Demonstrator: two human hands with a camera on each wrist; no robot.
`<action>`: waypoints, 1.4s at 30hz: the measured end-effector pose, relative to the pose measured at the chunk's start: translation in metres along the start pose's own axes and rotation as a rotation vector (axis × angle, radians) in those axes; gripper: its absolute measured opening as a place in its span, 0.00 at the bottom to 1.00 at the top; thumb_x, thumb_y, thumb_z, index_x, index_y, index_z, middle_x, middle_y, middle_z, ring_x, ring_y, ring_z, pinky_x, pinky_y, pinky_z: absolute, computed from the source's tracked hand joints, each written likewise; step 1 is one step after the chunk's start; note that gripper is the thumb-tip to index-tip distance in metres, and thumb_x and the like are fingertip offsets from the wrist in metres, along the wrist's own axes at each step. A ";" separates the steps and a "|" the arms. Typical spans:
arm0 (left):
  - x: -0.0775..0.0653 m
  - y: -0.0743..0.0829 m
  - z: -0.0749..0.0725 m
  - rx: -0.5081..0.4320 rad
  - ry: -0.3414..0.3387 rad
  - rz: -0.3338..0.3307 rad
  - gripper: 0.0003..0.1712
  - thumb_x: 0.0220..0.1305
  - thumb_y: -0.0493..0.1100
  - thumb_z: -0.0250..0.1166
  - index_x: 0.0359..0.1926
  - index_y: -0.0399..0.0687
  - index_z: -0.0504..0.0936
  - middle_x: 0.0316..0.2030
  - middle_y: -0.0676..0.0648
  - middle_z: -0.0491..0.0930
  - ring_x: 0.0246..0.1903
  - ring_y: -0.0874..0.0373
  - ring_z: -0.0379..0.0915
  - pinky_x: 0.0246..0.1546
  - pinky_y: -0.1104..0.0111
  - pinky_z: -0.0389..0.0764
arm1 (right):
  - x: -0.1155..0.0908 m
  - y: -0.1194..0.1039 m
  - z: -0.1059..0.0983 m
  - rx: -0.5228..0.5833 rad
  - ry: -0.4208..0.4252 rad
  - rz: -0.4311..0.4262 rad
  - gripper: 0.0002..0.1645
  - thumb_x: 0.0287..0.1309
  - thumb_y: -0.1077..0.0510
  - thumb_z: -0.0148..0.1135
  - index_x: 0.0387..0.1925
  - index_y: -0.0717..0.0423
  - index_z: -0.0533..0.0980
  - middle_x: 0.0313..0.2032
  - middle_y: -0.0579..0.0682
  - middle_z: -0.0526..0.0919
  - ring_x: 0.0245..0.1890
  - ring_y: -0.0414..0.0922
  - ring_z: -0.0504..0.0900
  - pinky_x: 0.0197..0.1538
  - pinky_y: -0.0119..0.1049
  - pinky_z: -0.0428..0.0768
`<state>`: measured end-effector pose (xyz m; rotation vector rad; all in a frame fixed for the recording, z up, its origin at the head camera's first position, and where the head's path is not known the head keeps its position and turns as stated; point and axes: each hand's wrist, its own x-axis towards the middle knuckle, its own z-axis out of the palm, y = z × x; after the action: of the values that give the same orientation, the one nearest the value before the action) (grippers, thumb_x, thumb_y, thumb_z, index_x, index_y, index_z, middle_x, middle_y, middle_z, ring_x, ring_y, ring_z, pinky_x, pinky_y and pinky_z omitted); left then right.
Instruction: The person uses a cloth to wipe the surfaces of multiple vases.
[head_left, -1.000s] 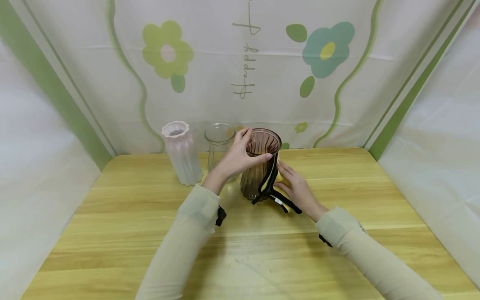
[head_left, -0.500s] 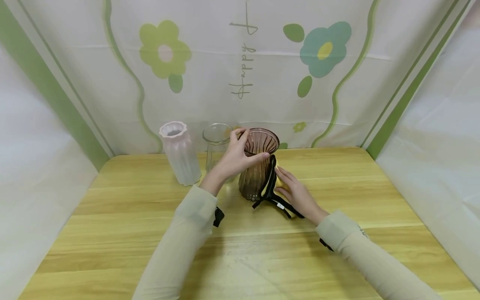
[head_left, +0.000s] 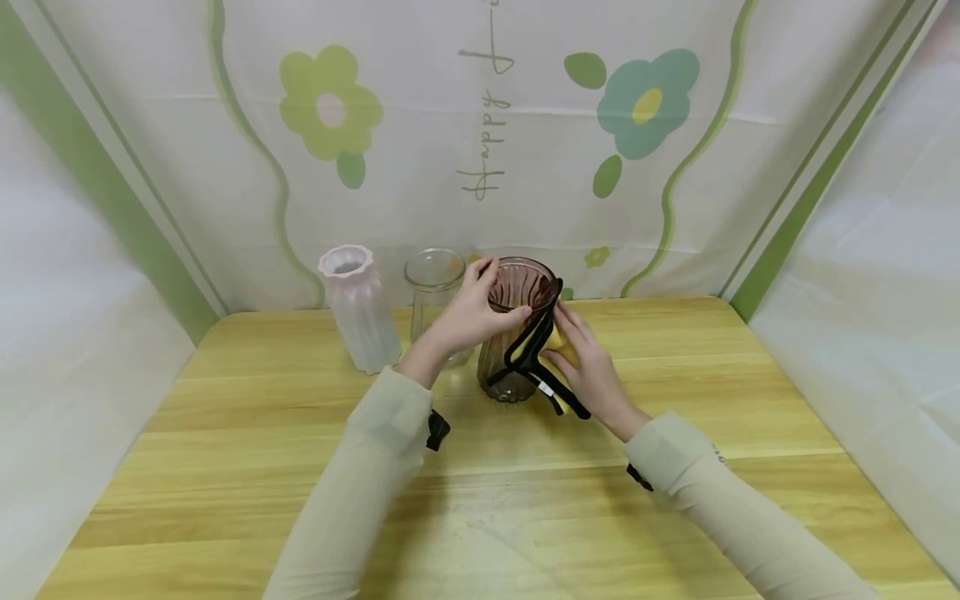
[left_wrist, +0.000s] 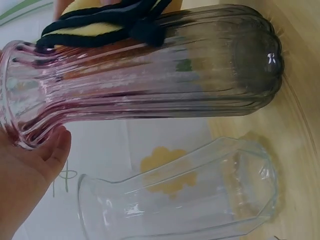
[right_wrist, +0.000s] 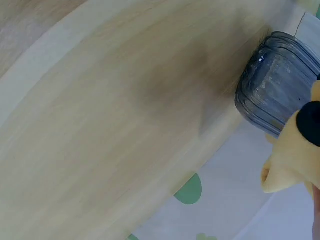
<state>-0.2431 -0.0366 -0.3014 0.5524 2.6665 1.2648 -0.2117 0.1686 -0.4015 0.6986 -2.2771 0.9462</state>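
A tall ribbed glass vase (head_left: 492, 360), pink at the flared top and smoky grey lower down, stands upright on the table. My left hand (head_left: 475, 312) grips its rim, thumb at the front and fingers at the left side. In the left wrist view, those fingers curl just under the lip. Against the vase's right side, my right hand (head_left: 596, 377) holds a yellow cloth (head_left: 556, 340) with black edging, whose straps and white label dangle in front of the glass. The right wrist view catches the cloth's folds (right_wrist: 290, 162) beside the vase's base.
A clear glass vase (head_left: 426, 312) stands just left of the smoky one, partly behind my left hand. Further left is a pink-and-white fluted vase (head_left: 367, 329). Behind the wooden table (head_left: 247, 467) hangs a flower-printed curtain (head_left: 420, 167).
Over the last half second the right hand has slid the cloth up along the vase's side toward the rim, after an earlier drop. The left hand keeps its hold.
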 end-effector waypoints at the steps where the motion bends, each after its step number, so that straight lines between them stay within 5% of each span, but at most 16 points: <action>1: 0.000 0.000 0.000 -0.012 -0.005 -0.004 0.57 0.59 0.60 0.63 0.76 0.49 0.37 0.76 0.47 0.35 0.73 0.46 0.46 0.70 0.50 0.60 | 0.000 -0.001 0.001 0.000 0.001 -0.002 0.40 0.49 0.67 0.68 0.65 0.67 0.64 0.67 0.63 0.65 0.65 0.60 0.68 0.63 0.49 0.71; 11: -0.002 -0.005 0.002 -0.001 0.025 0.024 0.58 0.58 0.62 0.63 0.76 0.49 0.37 0.76 0.49 0.35 0.74 0.46 0.44 0.70 0.48 0.58 | -0.011 0.013 0.007 -0.028 -0.074 -0.040 0.39 0.47 0.66 0.70 0.63 0.67 0.67 0.63 0.63 0.71 0.60 0.61 0.73 0.60 0.48 0.74; 20: 0.000 0.000 0.005 0.063 0.072 -0.008 0.60 0.55 0.66 0.65 0.76 0.52 0.40 0.76 0.49 0.35 0.76 0.48 0.32 0.71 0.45 0.53 | -0.031 0.028 0.004 -0.090 -0.294 0.057 0.36 0.55 0.62 0.65 0.66 0.61 0.66 0.63 0.63 0.70 0.58 0.61 0.75 0.57 0.50 0.77; 24: 0.000 0.002 0.006 0.089 0.103 -0.016 0.61 0.53 0.67 0.66 0.76 0.53 0.40 0.75 0.47 0.36 0.75 0.47 0.34 0.71 0.46 0.55 | -0.033 0.029 0.003 -0.092 -0.330 0.088 0.36 0.57 0.61 0.64 0.67 0.59 0.65 0.65 0.62 0.69 0.59 0.61 0.74 0.58 0.51 0.77; 34: 0.000 0.003 0.002 0.185 0.108 0.003 0.58 0.56 0.67 0.64 0.75 0.46 0.45 0.74 0.42 0.45 0.74 0.44 0.43 0.70 0.48 0.58 | -0.014 0.018 0.004 -0.047 -0.126 0.011 0.37 0.53 0.65 0.67 0.65 0.64 0.66 0.62 0.63 0.71 0.61 0.60 0.73 0.60 0.51 0.74; 42: 0.000 0.004 -0.003 0.144 0.054 0.000 0.57 0.56 0.62 0.63 0.76 0.46 0.43 0.75 0.45 0.43 0.74 0.45 0.43 0.69 0.47 0.60 | 0.007 0.001 0.004 -0.004 0.076 -0.030 0.39 0.51 0.69 0.66 0.65 0.67 0.64 0.61 0.67 0.71 0.61 0.62 0.72 0.60 0.51 0.74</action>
<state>-0.2425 -0.0364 -0.2970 0.5445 2.8180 1.1092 -0.2185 0.1648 -0.3994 0.6820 -2.1953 0.9384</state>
